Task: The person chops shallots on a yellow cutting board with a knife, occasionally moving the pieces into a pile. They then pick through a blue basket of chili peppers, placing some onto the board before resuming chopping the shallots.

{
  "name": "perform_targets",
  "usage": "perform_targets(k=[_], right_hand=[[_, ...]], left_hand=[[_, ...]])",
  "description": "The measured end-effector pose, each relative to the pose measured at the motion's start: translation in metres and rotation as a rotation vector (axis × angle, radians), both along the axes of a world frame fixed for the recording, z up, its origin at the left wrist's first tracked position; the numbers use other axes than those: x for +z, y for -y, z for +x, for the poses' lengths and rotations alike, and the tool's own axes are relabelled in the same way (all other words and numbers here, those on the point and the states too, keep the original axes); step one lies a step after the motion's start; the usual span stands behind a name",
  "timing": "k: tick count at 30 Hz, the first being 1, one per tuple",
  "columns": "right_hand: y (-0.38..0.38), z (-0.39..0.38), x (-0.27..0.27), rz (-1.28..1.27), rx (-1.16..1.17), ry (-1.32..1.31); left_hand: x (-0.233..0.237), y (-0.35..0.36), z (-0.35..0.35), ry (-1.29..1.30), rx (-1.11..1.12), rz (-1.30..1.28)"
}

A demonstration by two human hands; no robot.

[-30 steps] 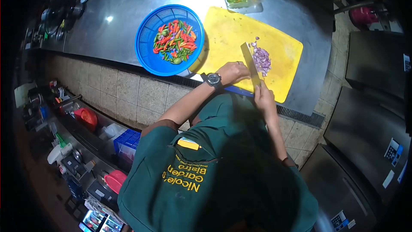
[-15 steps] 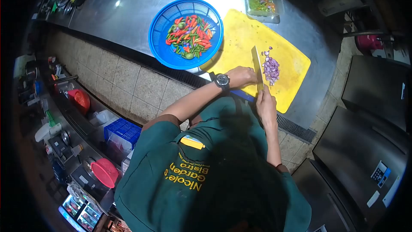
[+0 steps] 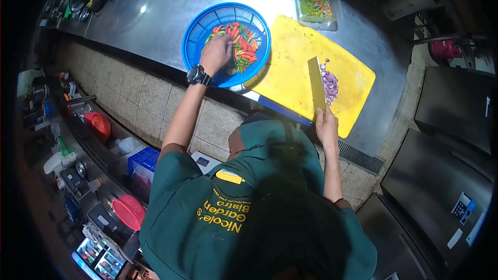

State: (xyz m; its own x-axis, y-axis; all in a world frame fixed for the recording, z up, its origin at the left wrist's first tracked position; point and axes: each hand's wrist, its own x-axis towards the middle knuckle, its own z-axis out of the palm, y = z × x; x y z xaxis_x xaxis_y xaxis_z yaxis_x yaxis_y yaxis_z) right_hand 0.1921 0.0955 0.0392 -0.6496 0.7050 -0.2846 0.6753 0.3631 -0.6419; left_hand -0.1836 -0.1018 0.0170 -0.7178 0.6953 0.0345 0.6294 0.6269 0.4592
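Step in hand, by judgement: chilli pickup. Left hand (image 3: 217, 54) rests among chillies (image 3: 244, 41) in blue basket (image 3: 194, 31), upper centre; grasp cannot be told. Right hand (image 3: 327, 127) clasps cleaver (image 3: 316, 84) on yellow board (image 3: 290, 62). Next move likely needs a bare board spot beside shallots (image 3: 330, 80).

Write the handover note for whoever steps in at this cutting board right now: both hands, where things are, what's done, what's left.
Left hand: down in the blue basket, on the chillies; its grip is hidden.
Right hand: closed on the knife, blade over the yellow board, right beside the purple onion pile.
Done: the onion pile is chopped; the clear tub at the board's far edge holds chopped green and orange bits.
Left: the chillies in the basket are whole, none on the board.
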Motion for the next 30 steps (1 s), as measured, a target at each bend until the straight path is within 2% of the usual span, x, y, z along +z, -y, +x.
perform_targets(k=[2,6,8,12,13,14,16,19,21,23,30], right_hand=[[0.001,-0.002,0.003,-0.02,-0.002,0.036],[0.0,-0.001,-0.001,-0.046,-0.009,0.103],[-0.001,0.0,-0.006,-0.034,-0.009,0.045],[-0.003,0.002,-0.009,-0.003,0.01,-0.032],[-0.004,0.001,-0.009,-0.003,0.01,-0.034],[-0.004,0.001,-0.01,-0.005,0.005,-0.033],[-0.002,0.0,-0.007,-0.013,-0.001,-0.027],[-0.002,-0.003,0.001,-0.046,-0.006,0.025],[-0.001,-0.003,0.0,-0.022,0.003,-0.029],[-0.004,-0.002,-0.003,-0.021,0.012,-0.02],[-0.006,0.001,-0.007,-0.033,0.021,-0.021]], left_hand=[[-0.04,0.014,-0.024,-0.022,-0.075,-0.184],[-0.029,0.01,-0.022,-0.057,-0.083,-0.164],[-0.019,0.007,-0.022,0.069,-0.045,-0.232],[-0.024,0.012,-0.027,0.079,-0.029,-0.124],[-0.024,0.015,-0.034,0.197,0.016,-0.128],[-0.022,0.021,-0.04,0.194,0.016,-0.129],[-0.018,0.035,-0.049,0.286,0.048,0.122],[-0.006,0.046,-0.057,0.312,0.065,0.04],[-0.009,0.046,-0.056,0.345,0.088,-0.029],[-0.032,0.046,-0.055,0.054,0.002,-0.145],[-0.041,0.035,-0.021,-0.057,-0.014,-0.113]])
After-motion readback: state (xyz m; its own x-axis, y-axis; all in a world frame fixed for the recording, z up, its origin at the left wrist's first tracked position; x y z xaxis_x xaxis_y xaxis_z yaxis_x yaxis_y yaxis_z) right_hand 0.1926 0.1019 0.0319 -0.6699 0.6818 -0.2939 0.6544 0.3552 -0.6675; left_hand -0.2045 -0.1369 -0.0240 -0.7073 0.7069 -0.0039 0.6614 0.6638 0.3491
